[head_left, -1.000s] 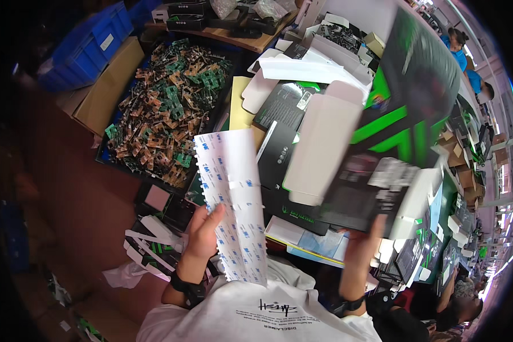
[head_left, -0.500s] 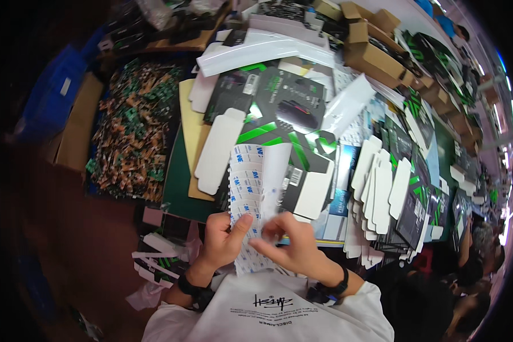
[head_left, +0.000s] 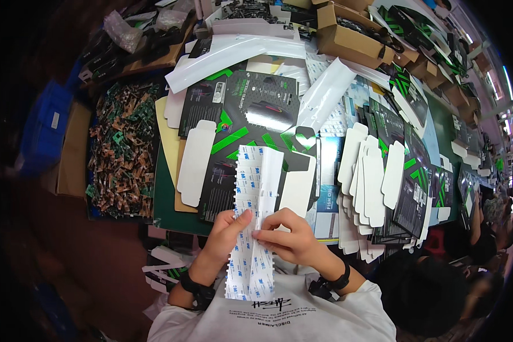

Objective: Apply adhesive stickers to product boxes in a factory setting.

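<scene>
A long white sheet of adhesive backing (head_left: 246, 185) with blue print and notched edges stands in front of my chest. My left hand (head_left: 224, 232) is closed on its left edge, thumb on the printed face. On the other edge, the fingers of my right hand (head_left: 286, 236) pinch the sheet about halfway down. A plain white strip runs along the upper right side, creased lengthwise. Below my hands, the sheet shows two printed parts angled against each other. Behind it lie flattened black and green printed cartons (head_left: 265, 105) with white flaps.
A black tray of loose small green and copper-coloured parts (head_left: 122, 151) is at the left, beside a blue bin (head_left: 50, 128). Stacked flattened cartons (head_left: 376, 182) lie at the right. Curled white sheets (head_left: 325, 94) and an open cardboard box (head_left: 347, 37) are farther back.
My right fingers, blurred earlier, now pinch the sheet's right edge. More of the printed lower part shows below my hands. The whole view has shifted slightly.
</scene>
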### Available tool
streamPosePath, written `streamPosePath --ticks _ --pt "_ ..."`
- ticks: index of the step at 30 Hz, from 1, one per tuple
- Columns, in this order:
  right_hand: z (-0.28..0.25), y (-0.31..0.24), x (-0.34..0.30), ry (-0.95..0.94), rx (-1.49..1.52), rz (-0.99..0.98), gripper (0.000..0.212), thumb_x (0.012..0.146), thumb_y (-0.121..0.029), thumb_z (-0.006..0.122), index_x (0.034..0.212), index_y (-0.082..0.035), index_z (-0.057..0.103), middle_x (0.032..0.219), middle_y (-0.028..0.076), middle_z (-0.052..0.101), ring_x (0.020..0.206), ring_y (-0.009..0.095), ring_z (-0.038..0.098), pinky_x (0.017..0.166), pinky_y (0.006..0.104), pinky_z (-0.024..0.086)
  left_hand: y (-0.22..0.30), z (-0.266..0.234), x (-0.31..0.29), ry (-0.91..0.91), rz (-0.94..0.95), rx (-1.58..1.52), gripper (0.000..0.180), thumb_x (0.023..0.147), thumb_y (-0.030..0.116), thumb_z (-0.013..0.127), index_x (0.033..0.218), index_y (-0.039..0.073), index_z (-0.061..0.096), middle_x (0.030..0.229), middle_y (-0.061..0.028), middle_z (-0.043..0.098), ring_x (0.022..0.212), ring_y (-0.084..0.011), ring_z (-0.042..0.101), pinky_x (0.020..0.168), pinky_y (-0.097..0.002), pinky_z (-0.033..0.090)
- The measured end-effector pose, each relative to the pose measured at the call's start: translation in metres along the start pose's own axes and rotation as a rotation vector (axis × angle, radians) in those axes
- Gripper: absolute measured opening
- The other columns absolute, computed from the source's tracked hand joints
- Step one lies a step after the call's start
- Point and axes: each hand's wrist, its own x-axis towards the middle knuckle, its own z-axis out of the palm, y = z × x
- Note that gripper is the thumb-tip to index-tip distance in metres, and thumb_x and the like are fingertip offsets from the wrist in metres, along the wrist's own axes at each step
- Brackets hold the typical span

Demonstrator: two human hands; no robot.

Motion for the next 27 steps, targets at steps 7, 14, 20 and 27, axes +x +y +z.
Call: streamPosePath --ticks 7,14,20,27 --pt "-0.010 0.022 -0.004 0.636 0.392 0.151 0.008 0.080 0.005 0.066 0.086 0.003 0.062 0.082 0.013 0.066 0.075 0.021 0.062 0.068 0.0309 0.050 0.002 -0.014 0.011 0.188 0.101 0.045 0.030 0.100 0.022 0.053 0.103 -0.005 0.064 0.093 -0.0081 0.069 0.078 -0.0106 0.065 0.070 -0.0247 0.051" --pt "-0.030 0.103 0.012 0.480 -0.012 0.414 0.023 0.082 0.004 0.065 0.105 -0.001 0.064 0.086 0.009 0.063 0.073 0.016 0.061 0.066 0.0262 0.048 -0.004 -0.044 0.048 0.374 0.398 0.488 0.030 0.099 0.021 0.056 0.098 -0.007 0.065 0.083 -0.0027 0.066 0.072 -0.0045 0.053 0.063 -0.0229 0.043" --pt "-0.026 0.106 0.011 0.443 -0.044 0.450 0.026 0.082 0.003 0.066 0.107 -0.001 0.063 0.086 0.009 0.061 0.075 0.016 0.061 0.068 0.0267 0.049 -0.005 -0.041 0.046 0.383 0.423 0.564 0.031 0.099 0.021 0.055 0.095 -0.008 0.065 0.077 -0.0015 0.064 0.067 -0.0042 0.050 0.059 -0.0233 0.041" --pt "-0.026 0.109 0.013 0.372 -0.214 0.383 0.032 0.082 0.001 0.066 0.113 -0.001 0.060 0.090 0.012 0.061 0.075 0.023 0.062 0.070 0.0301 0.051 -0.006 -0.043 0.048 0.401 0.427 0.566 0.030 0.099 0.021 0.055 0.092 -0.007 0.065 0.074 -0.0007 0.062 0.066 -0.0043 0.049 0.058 -0.0231 0.040"
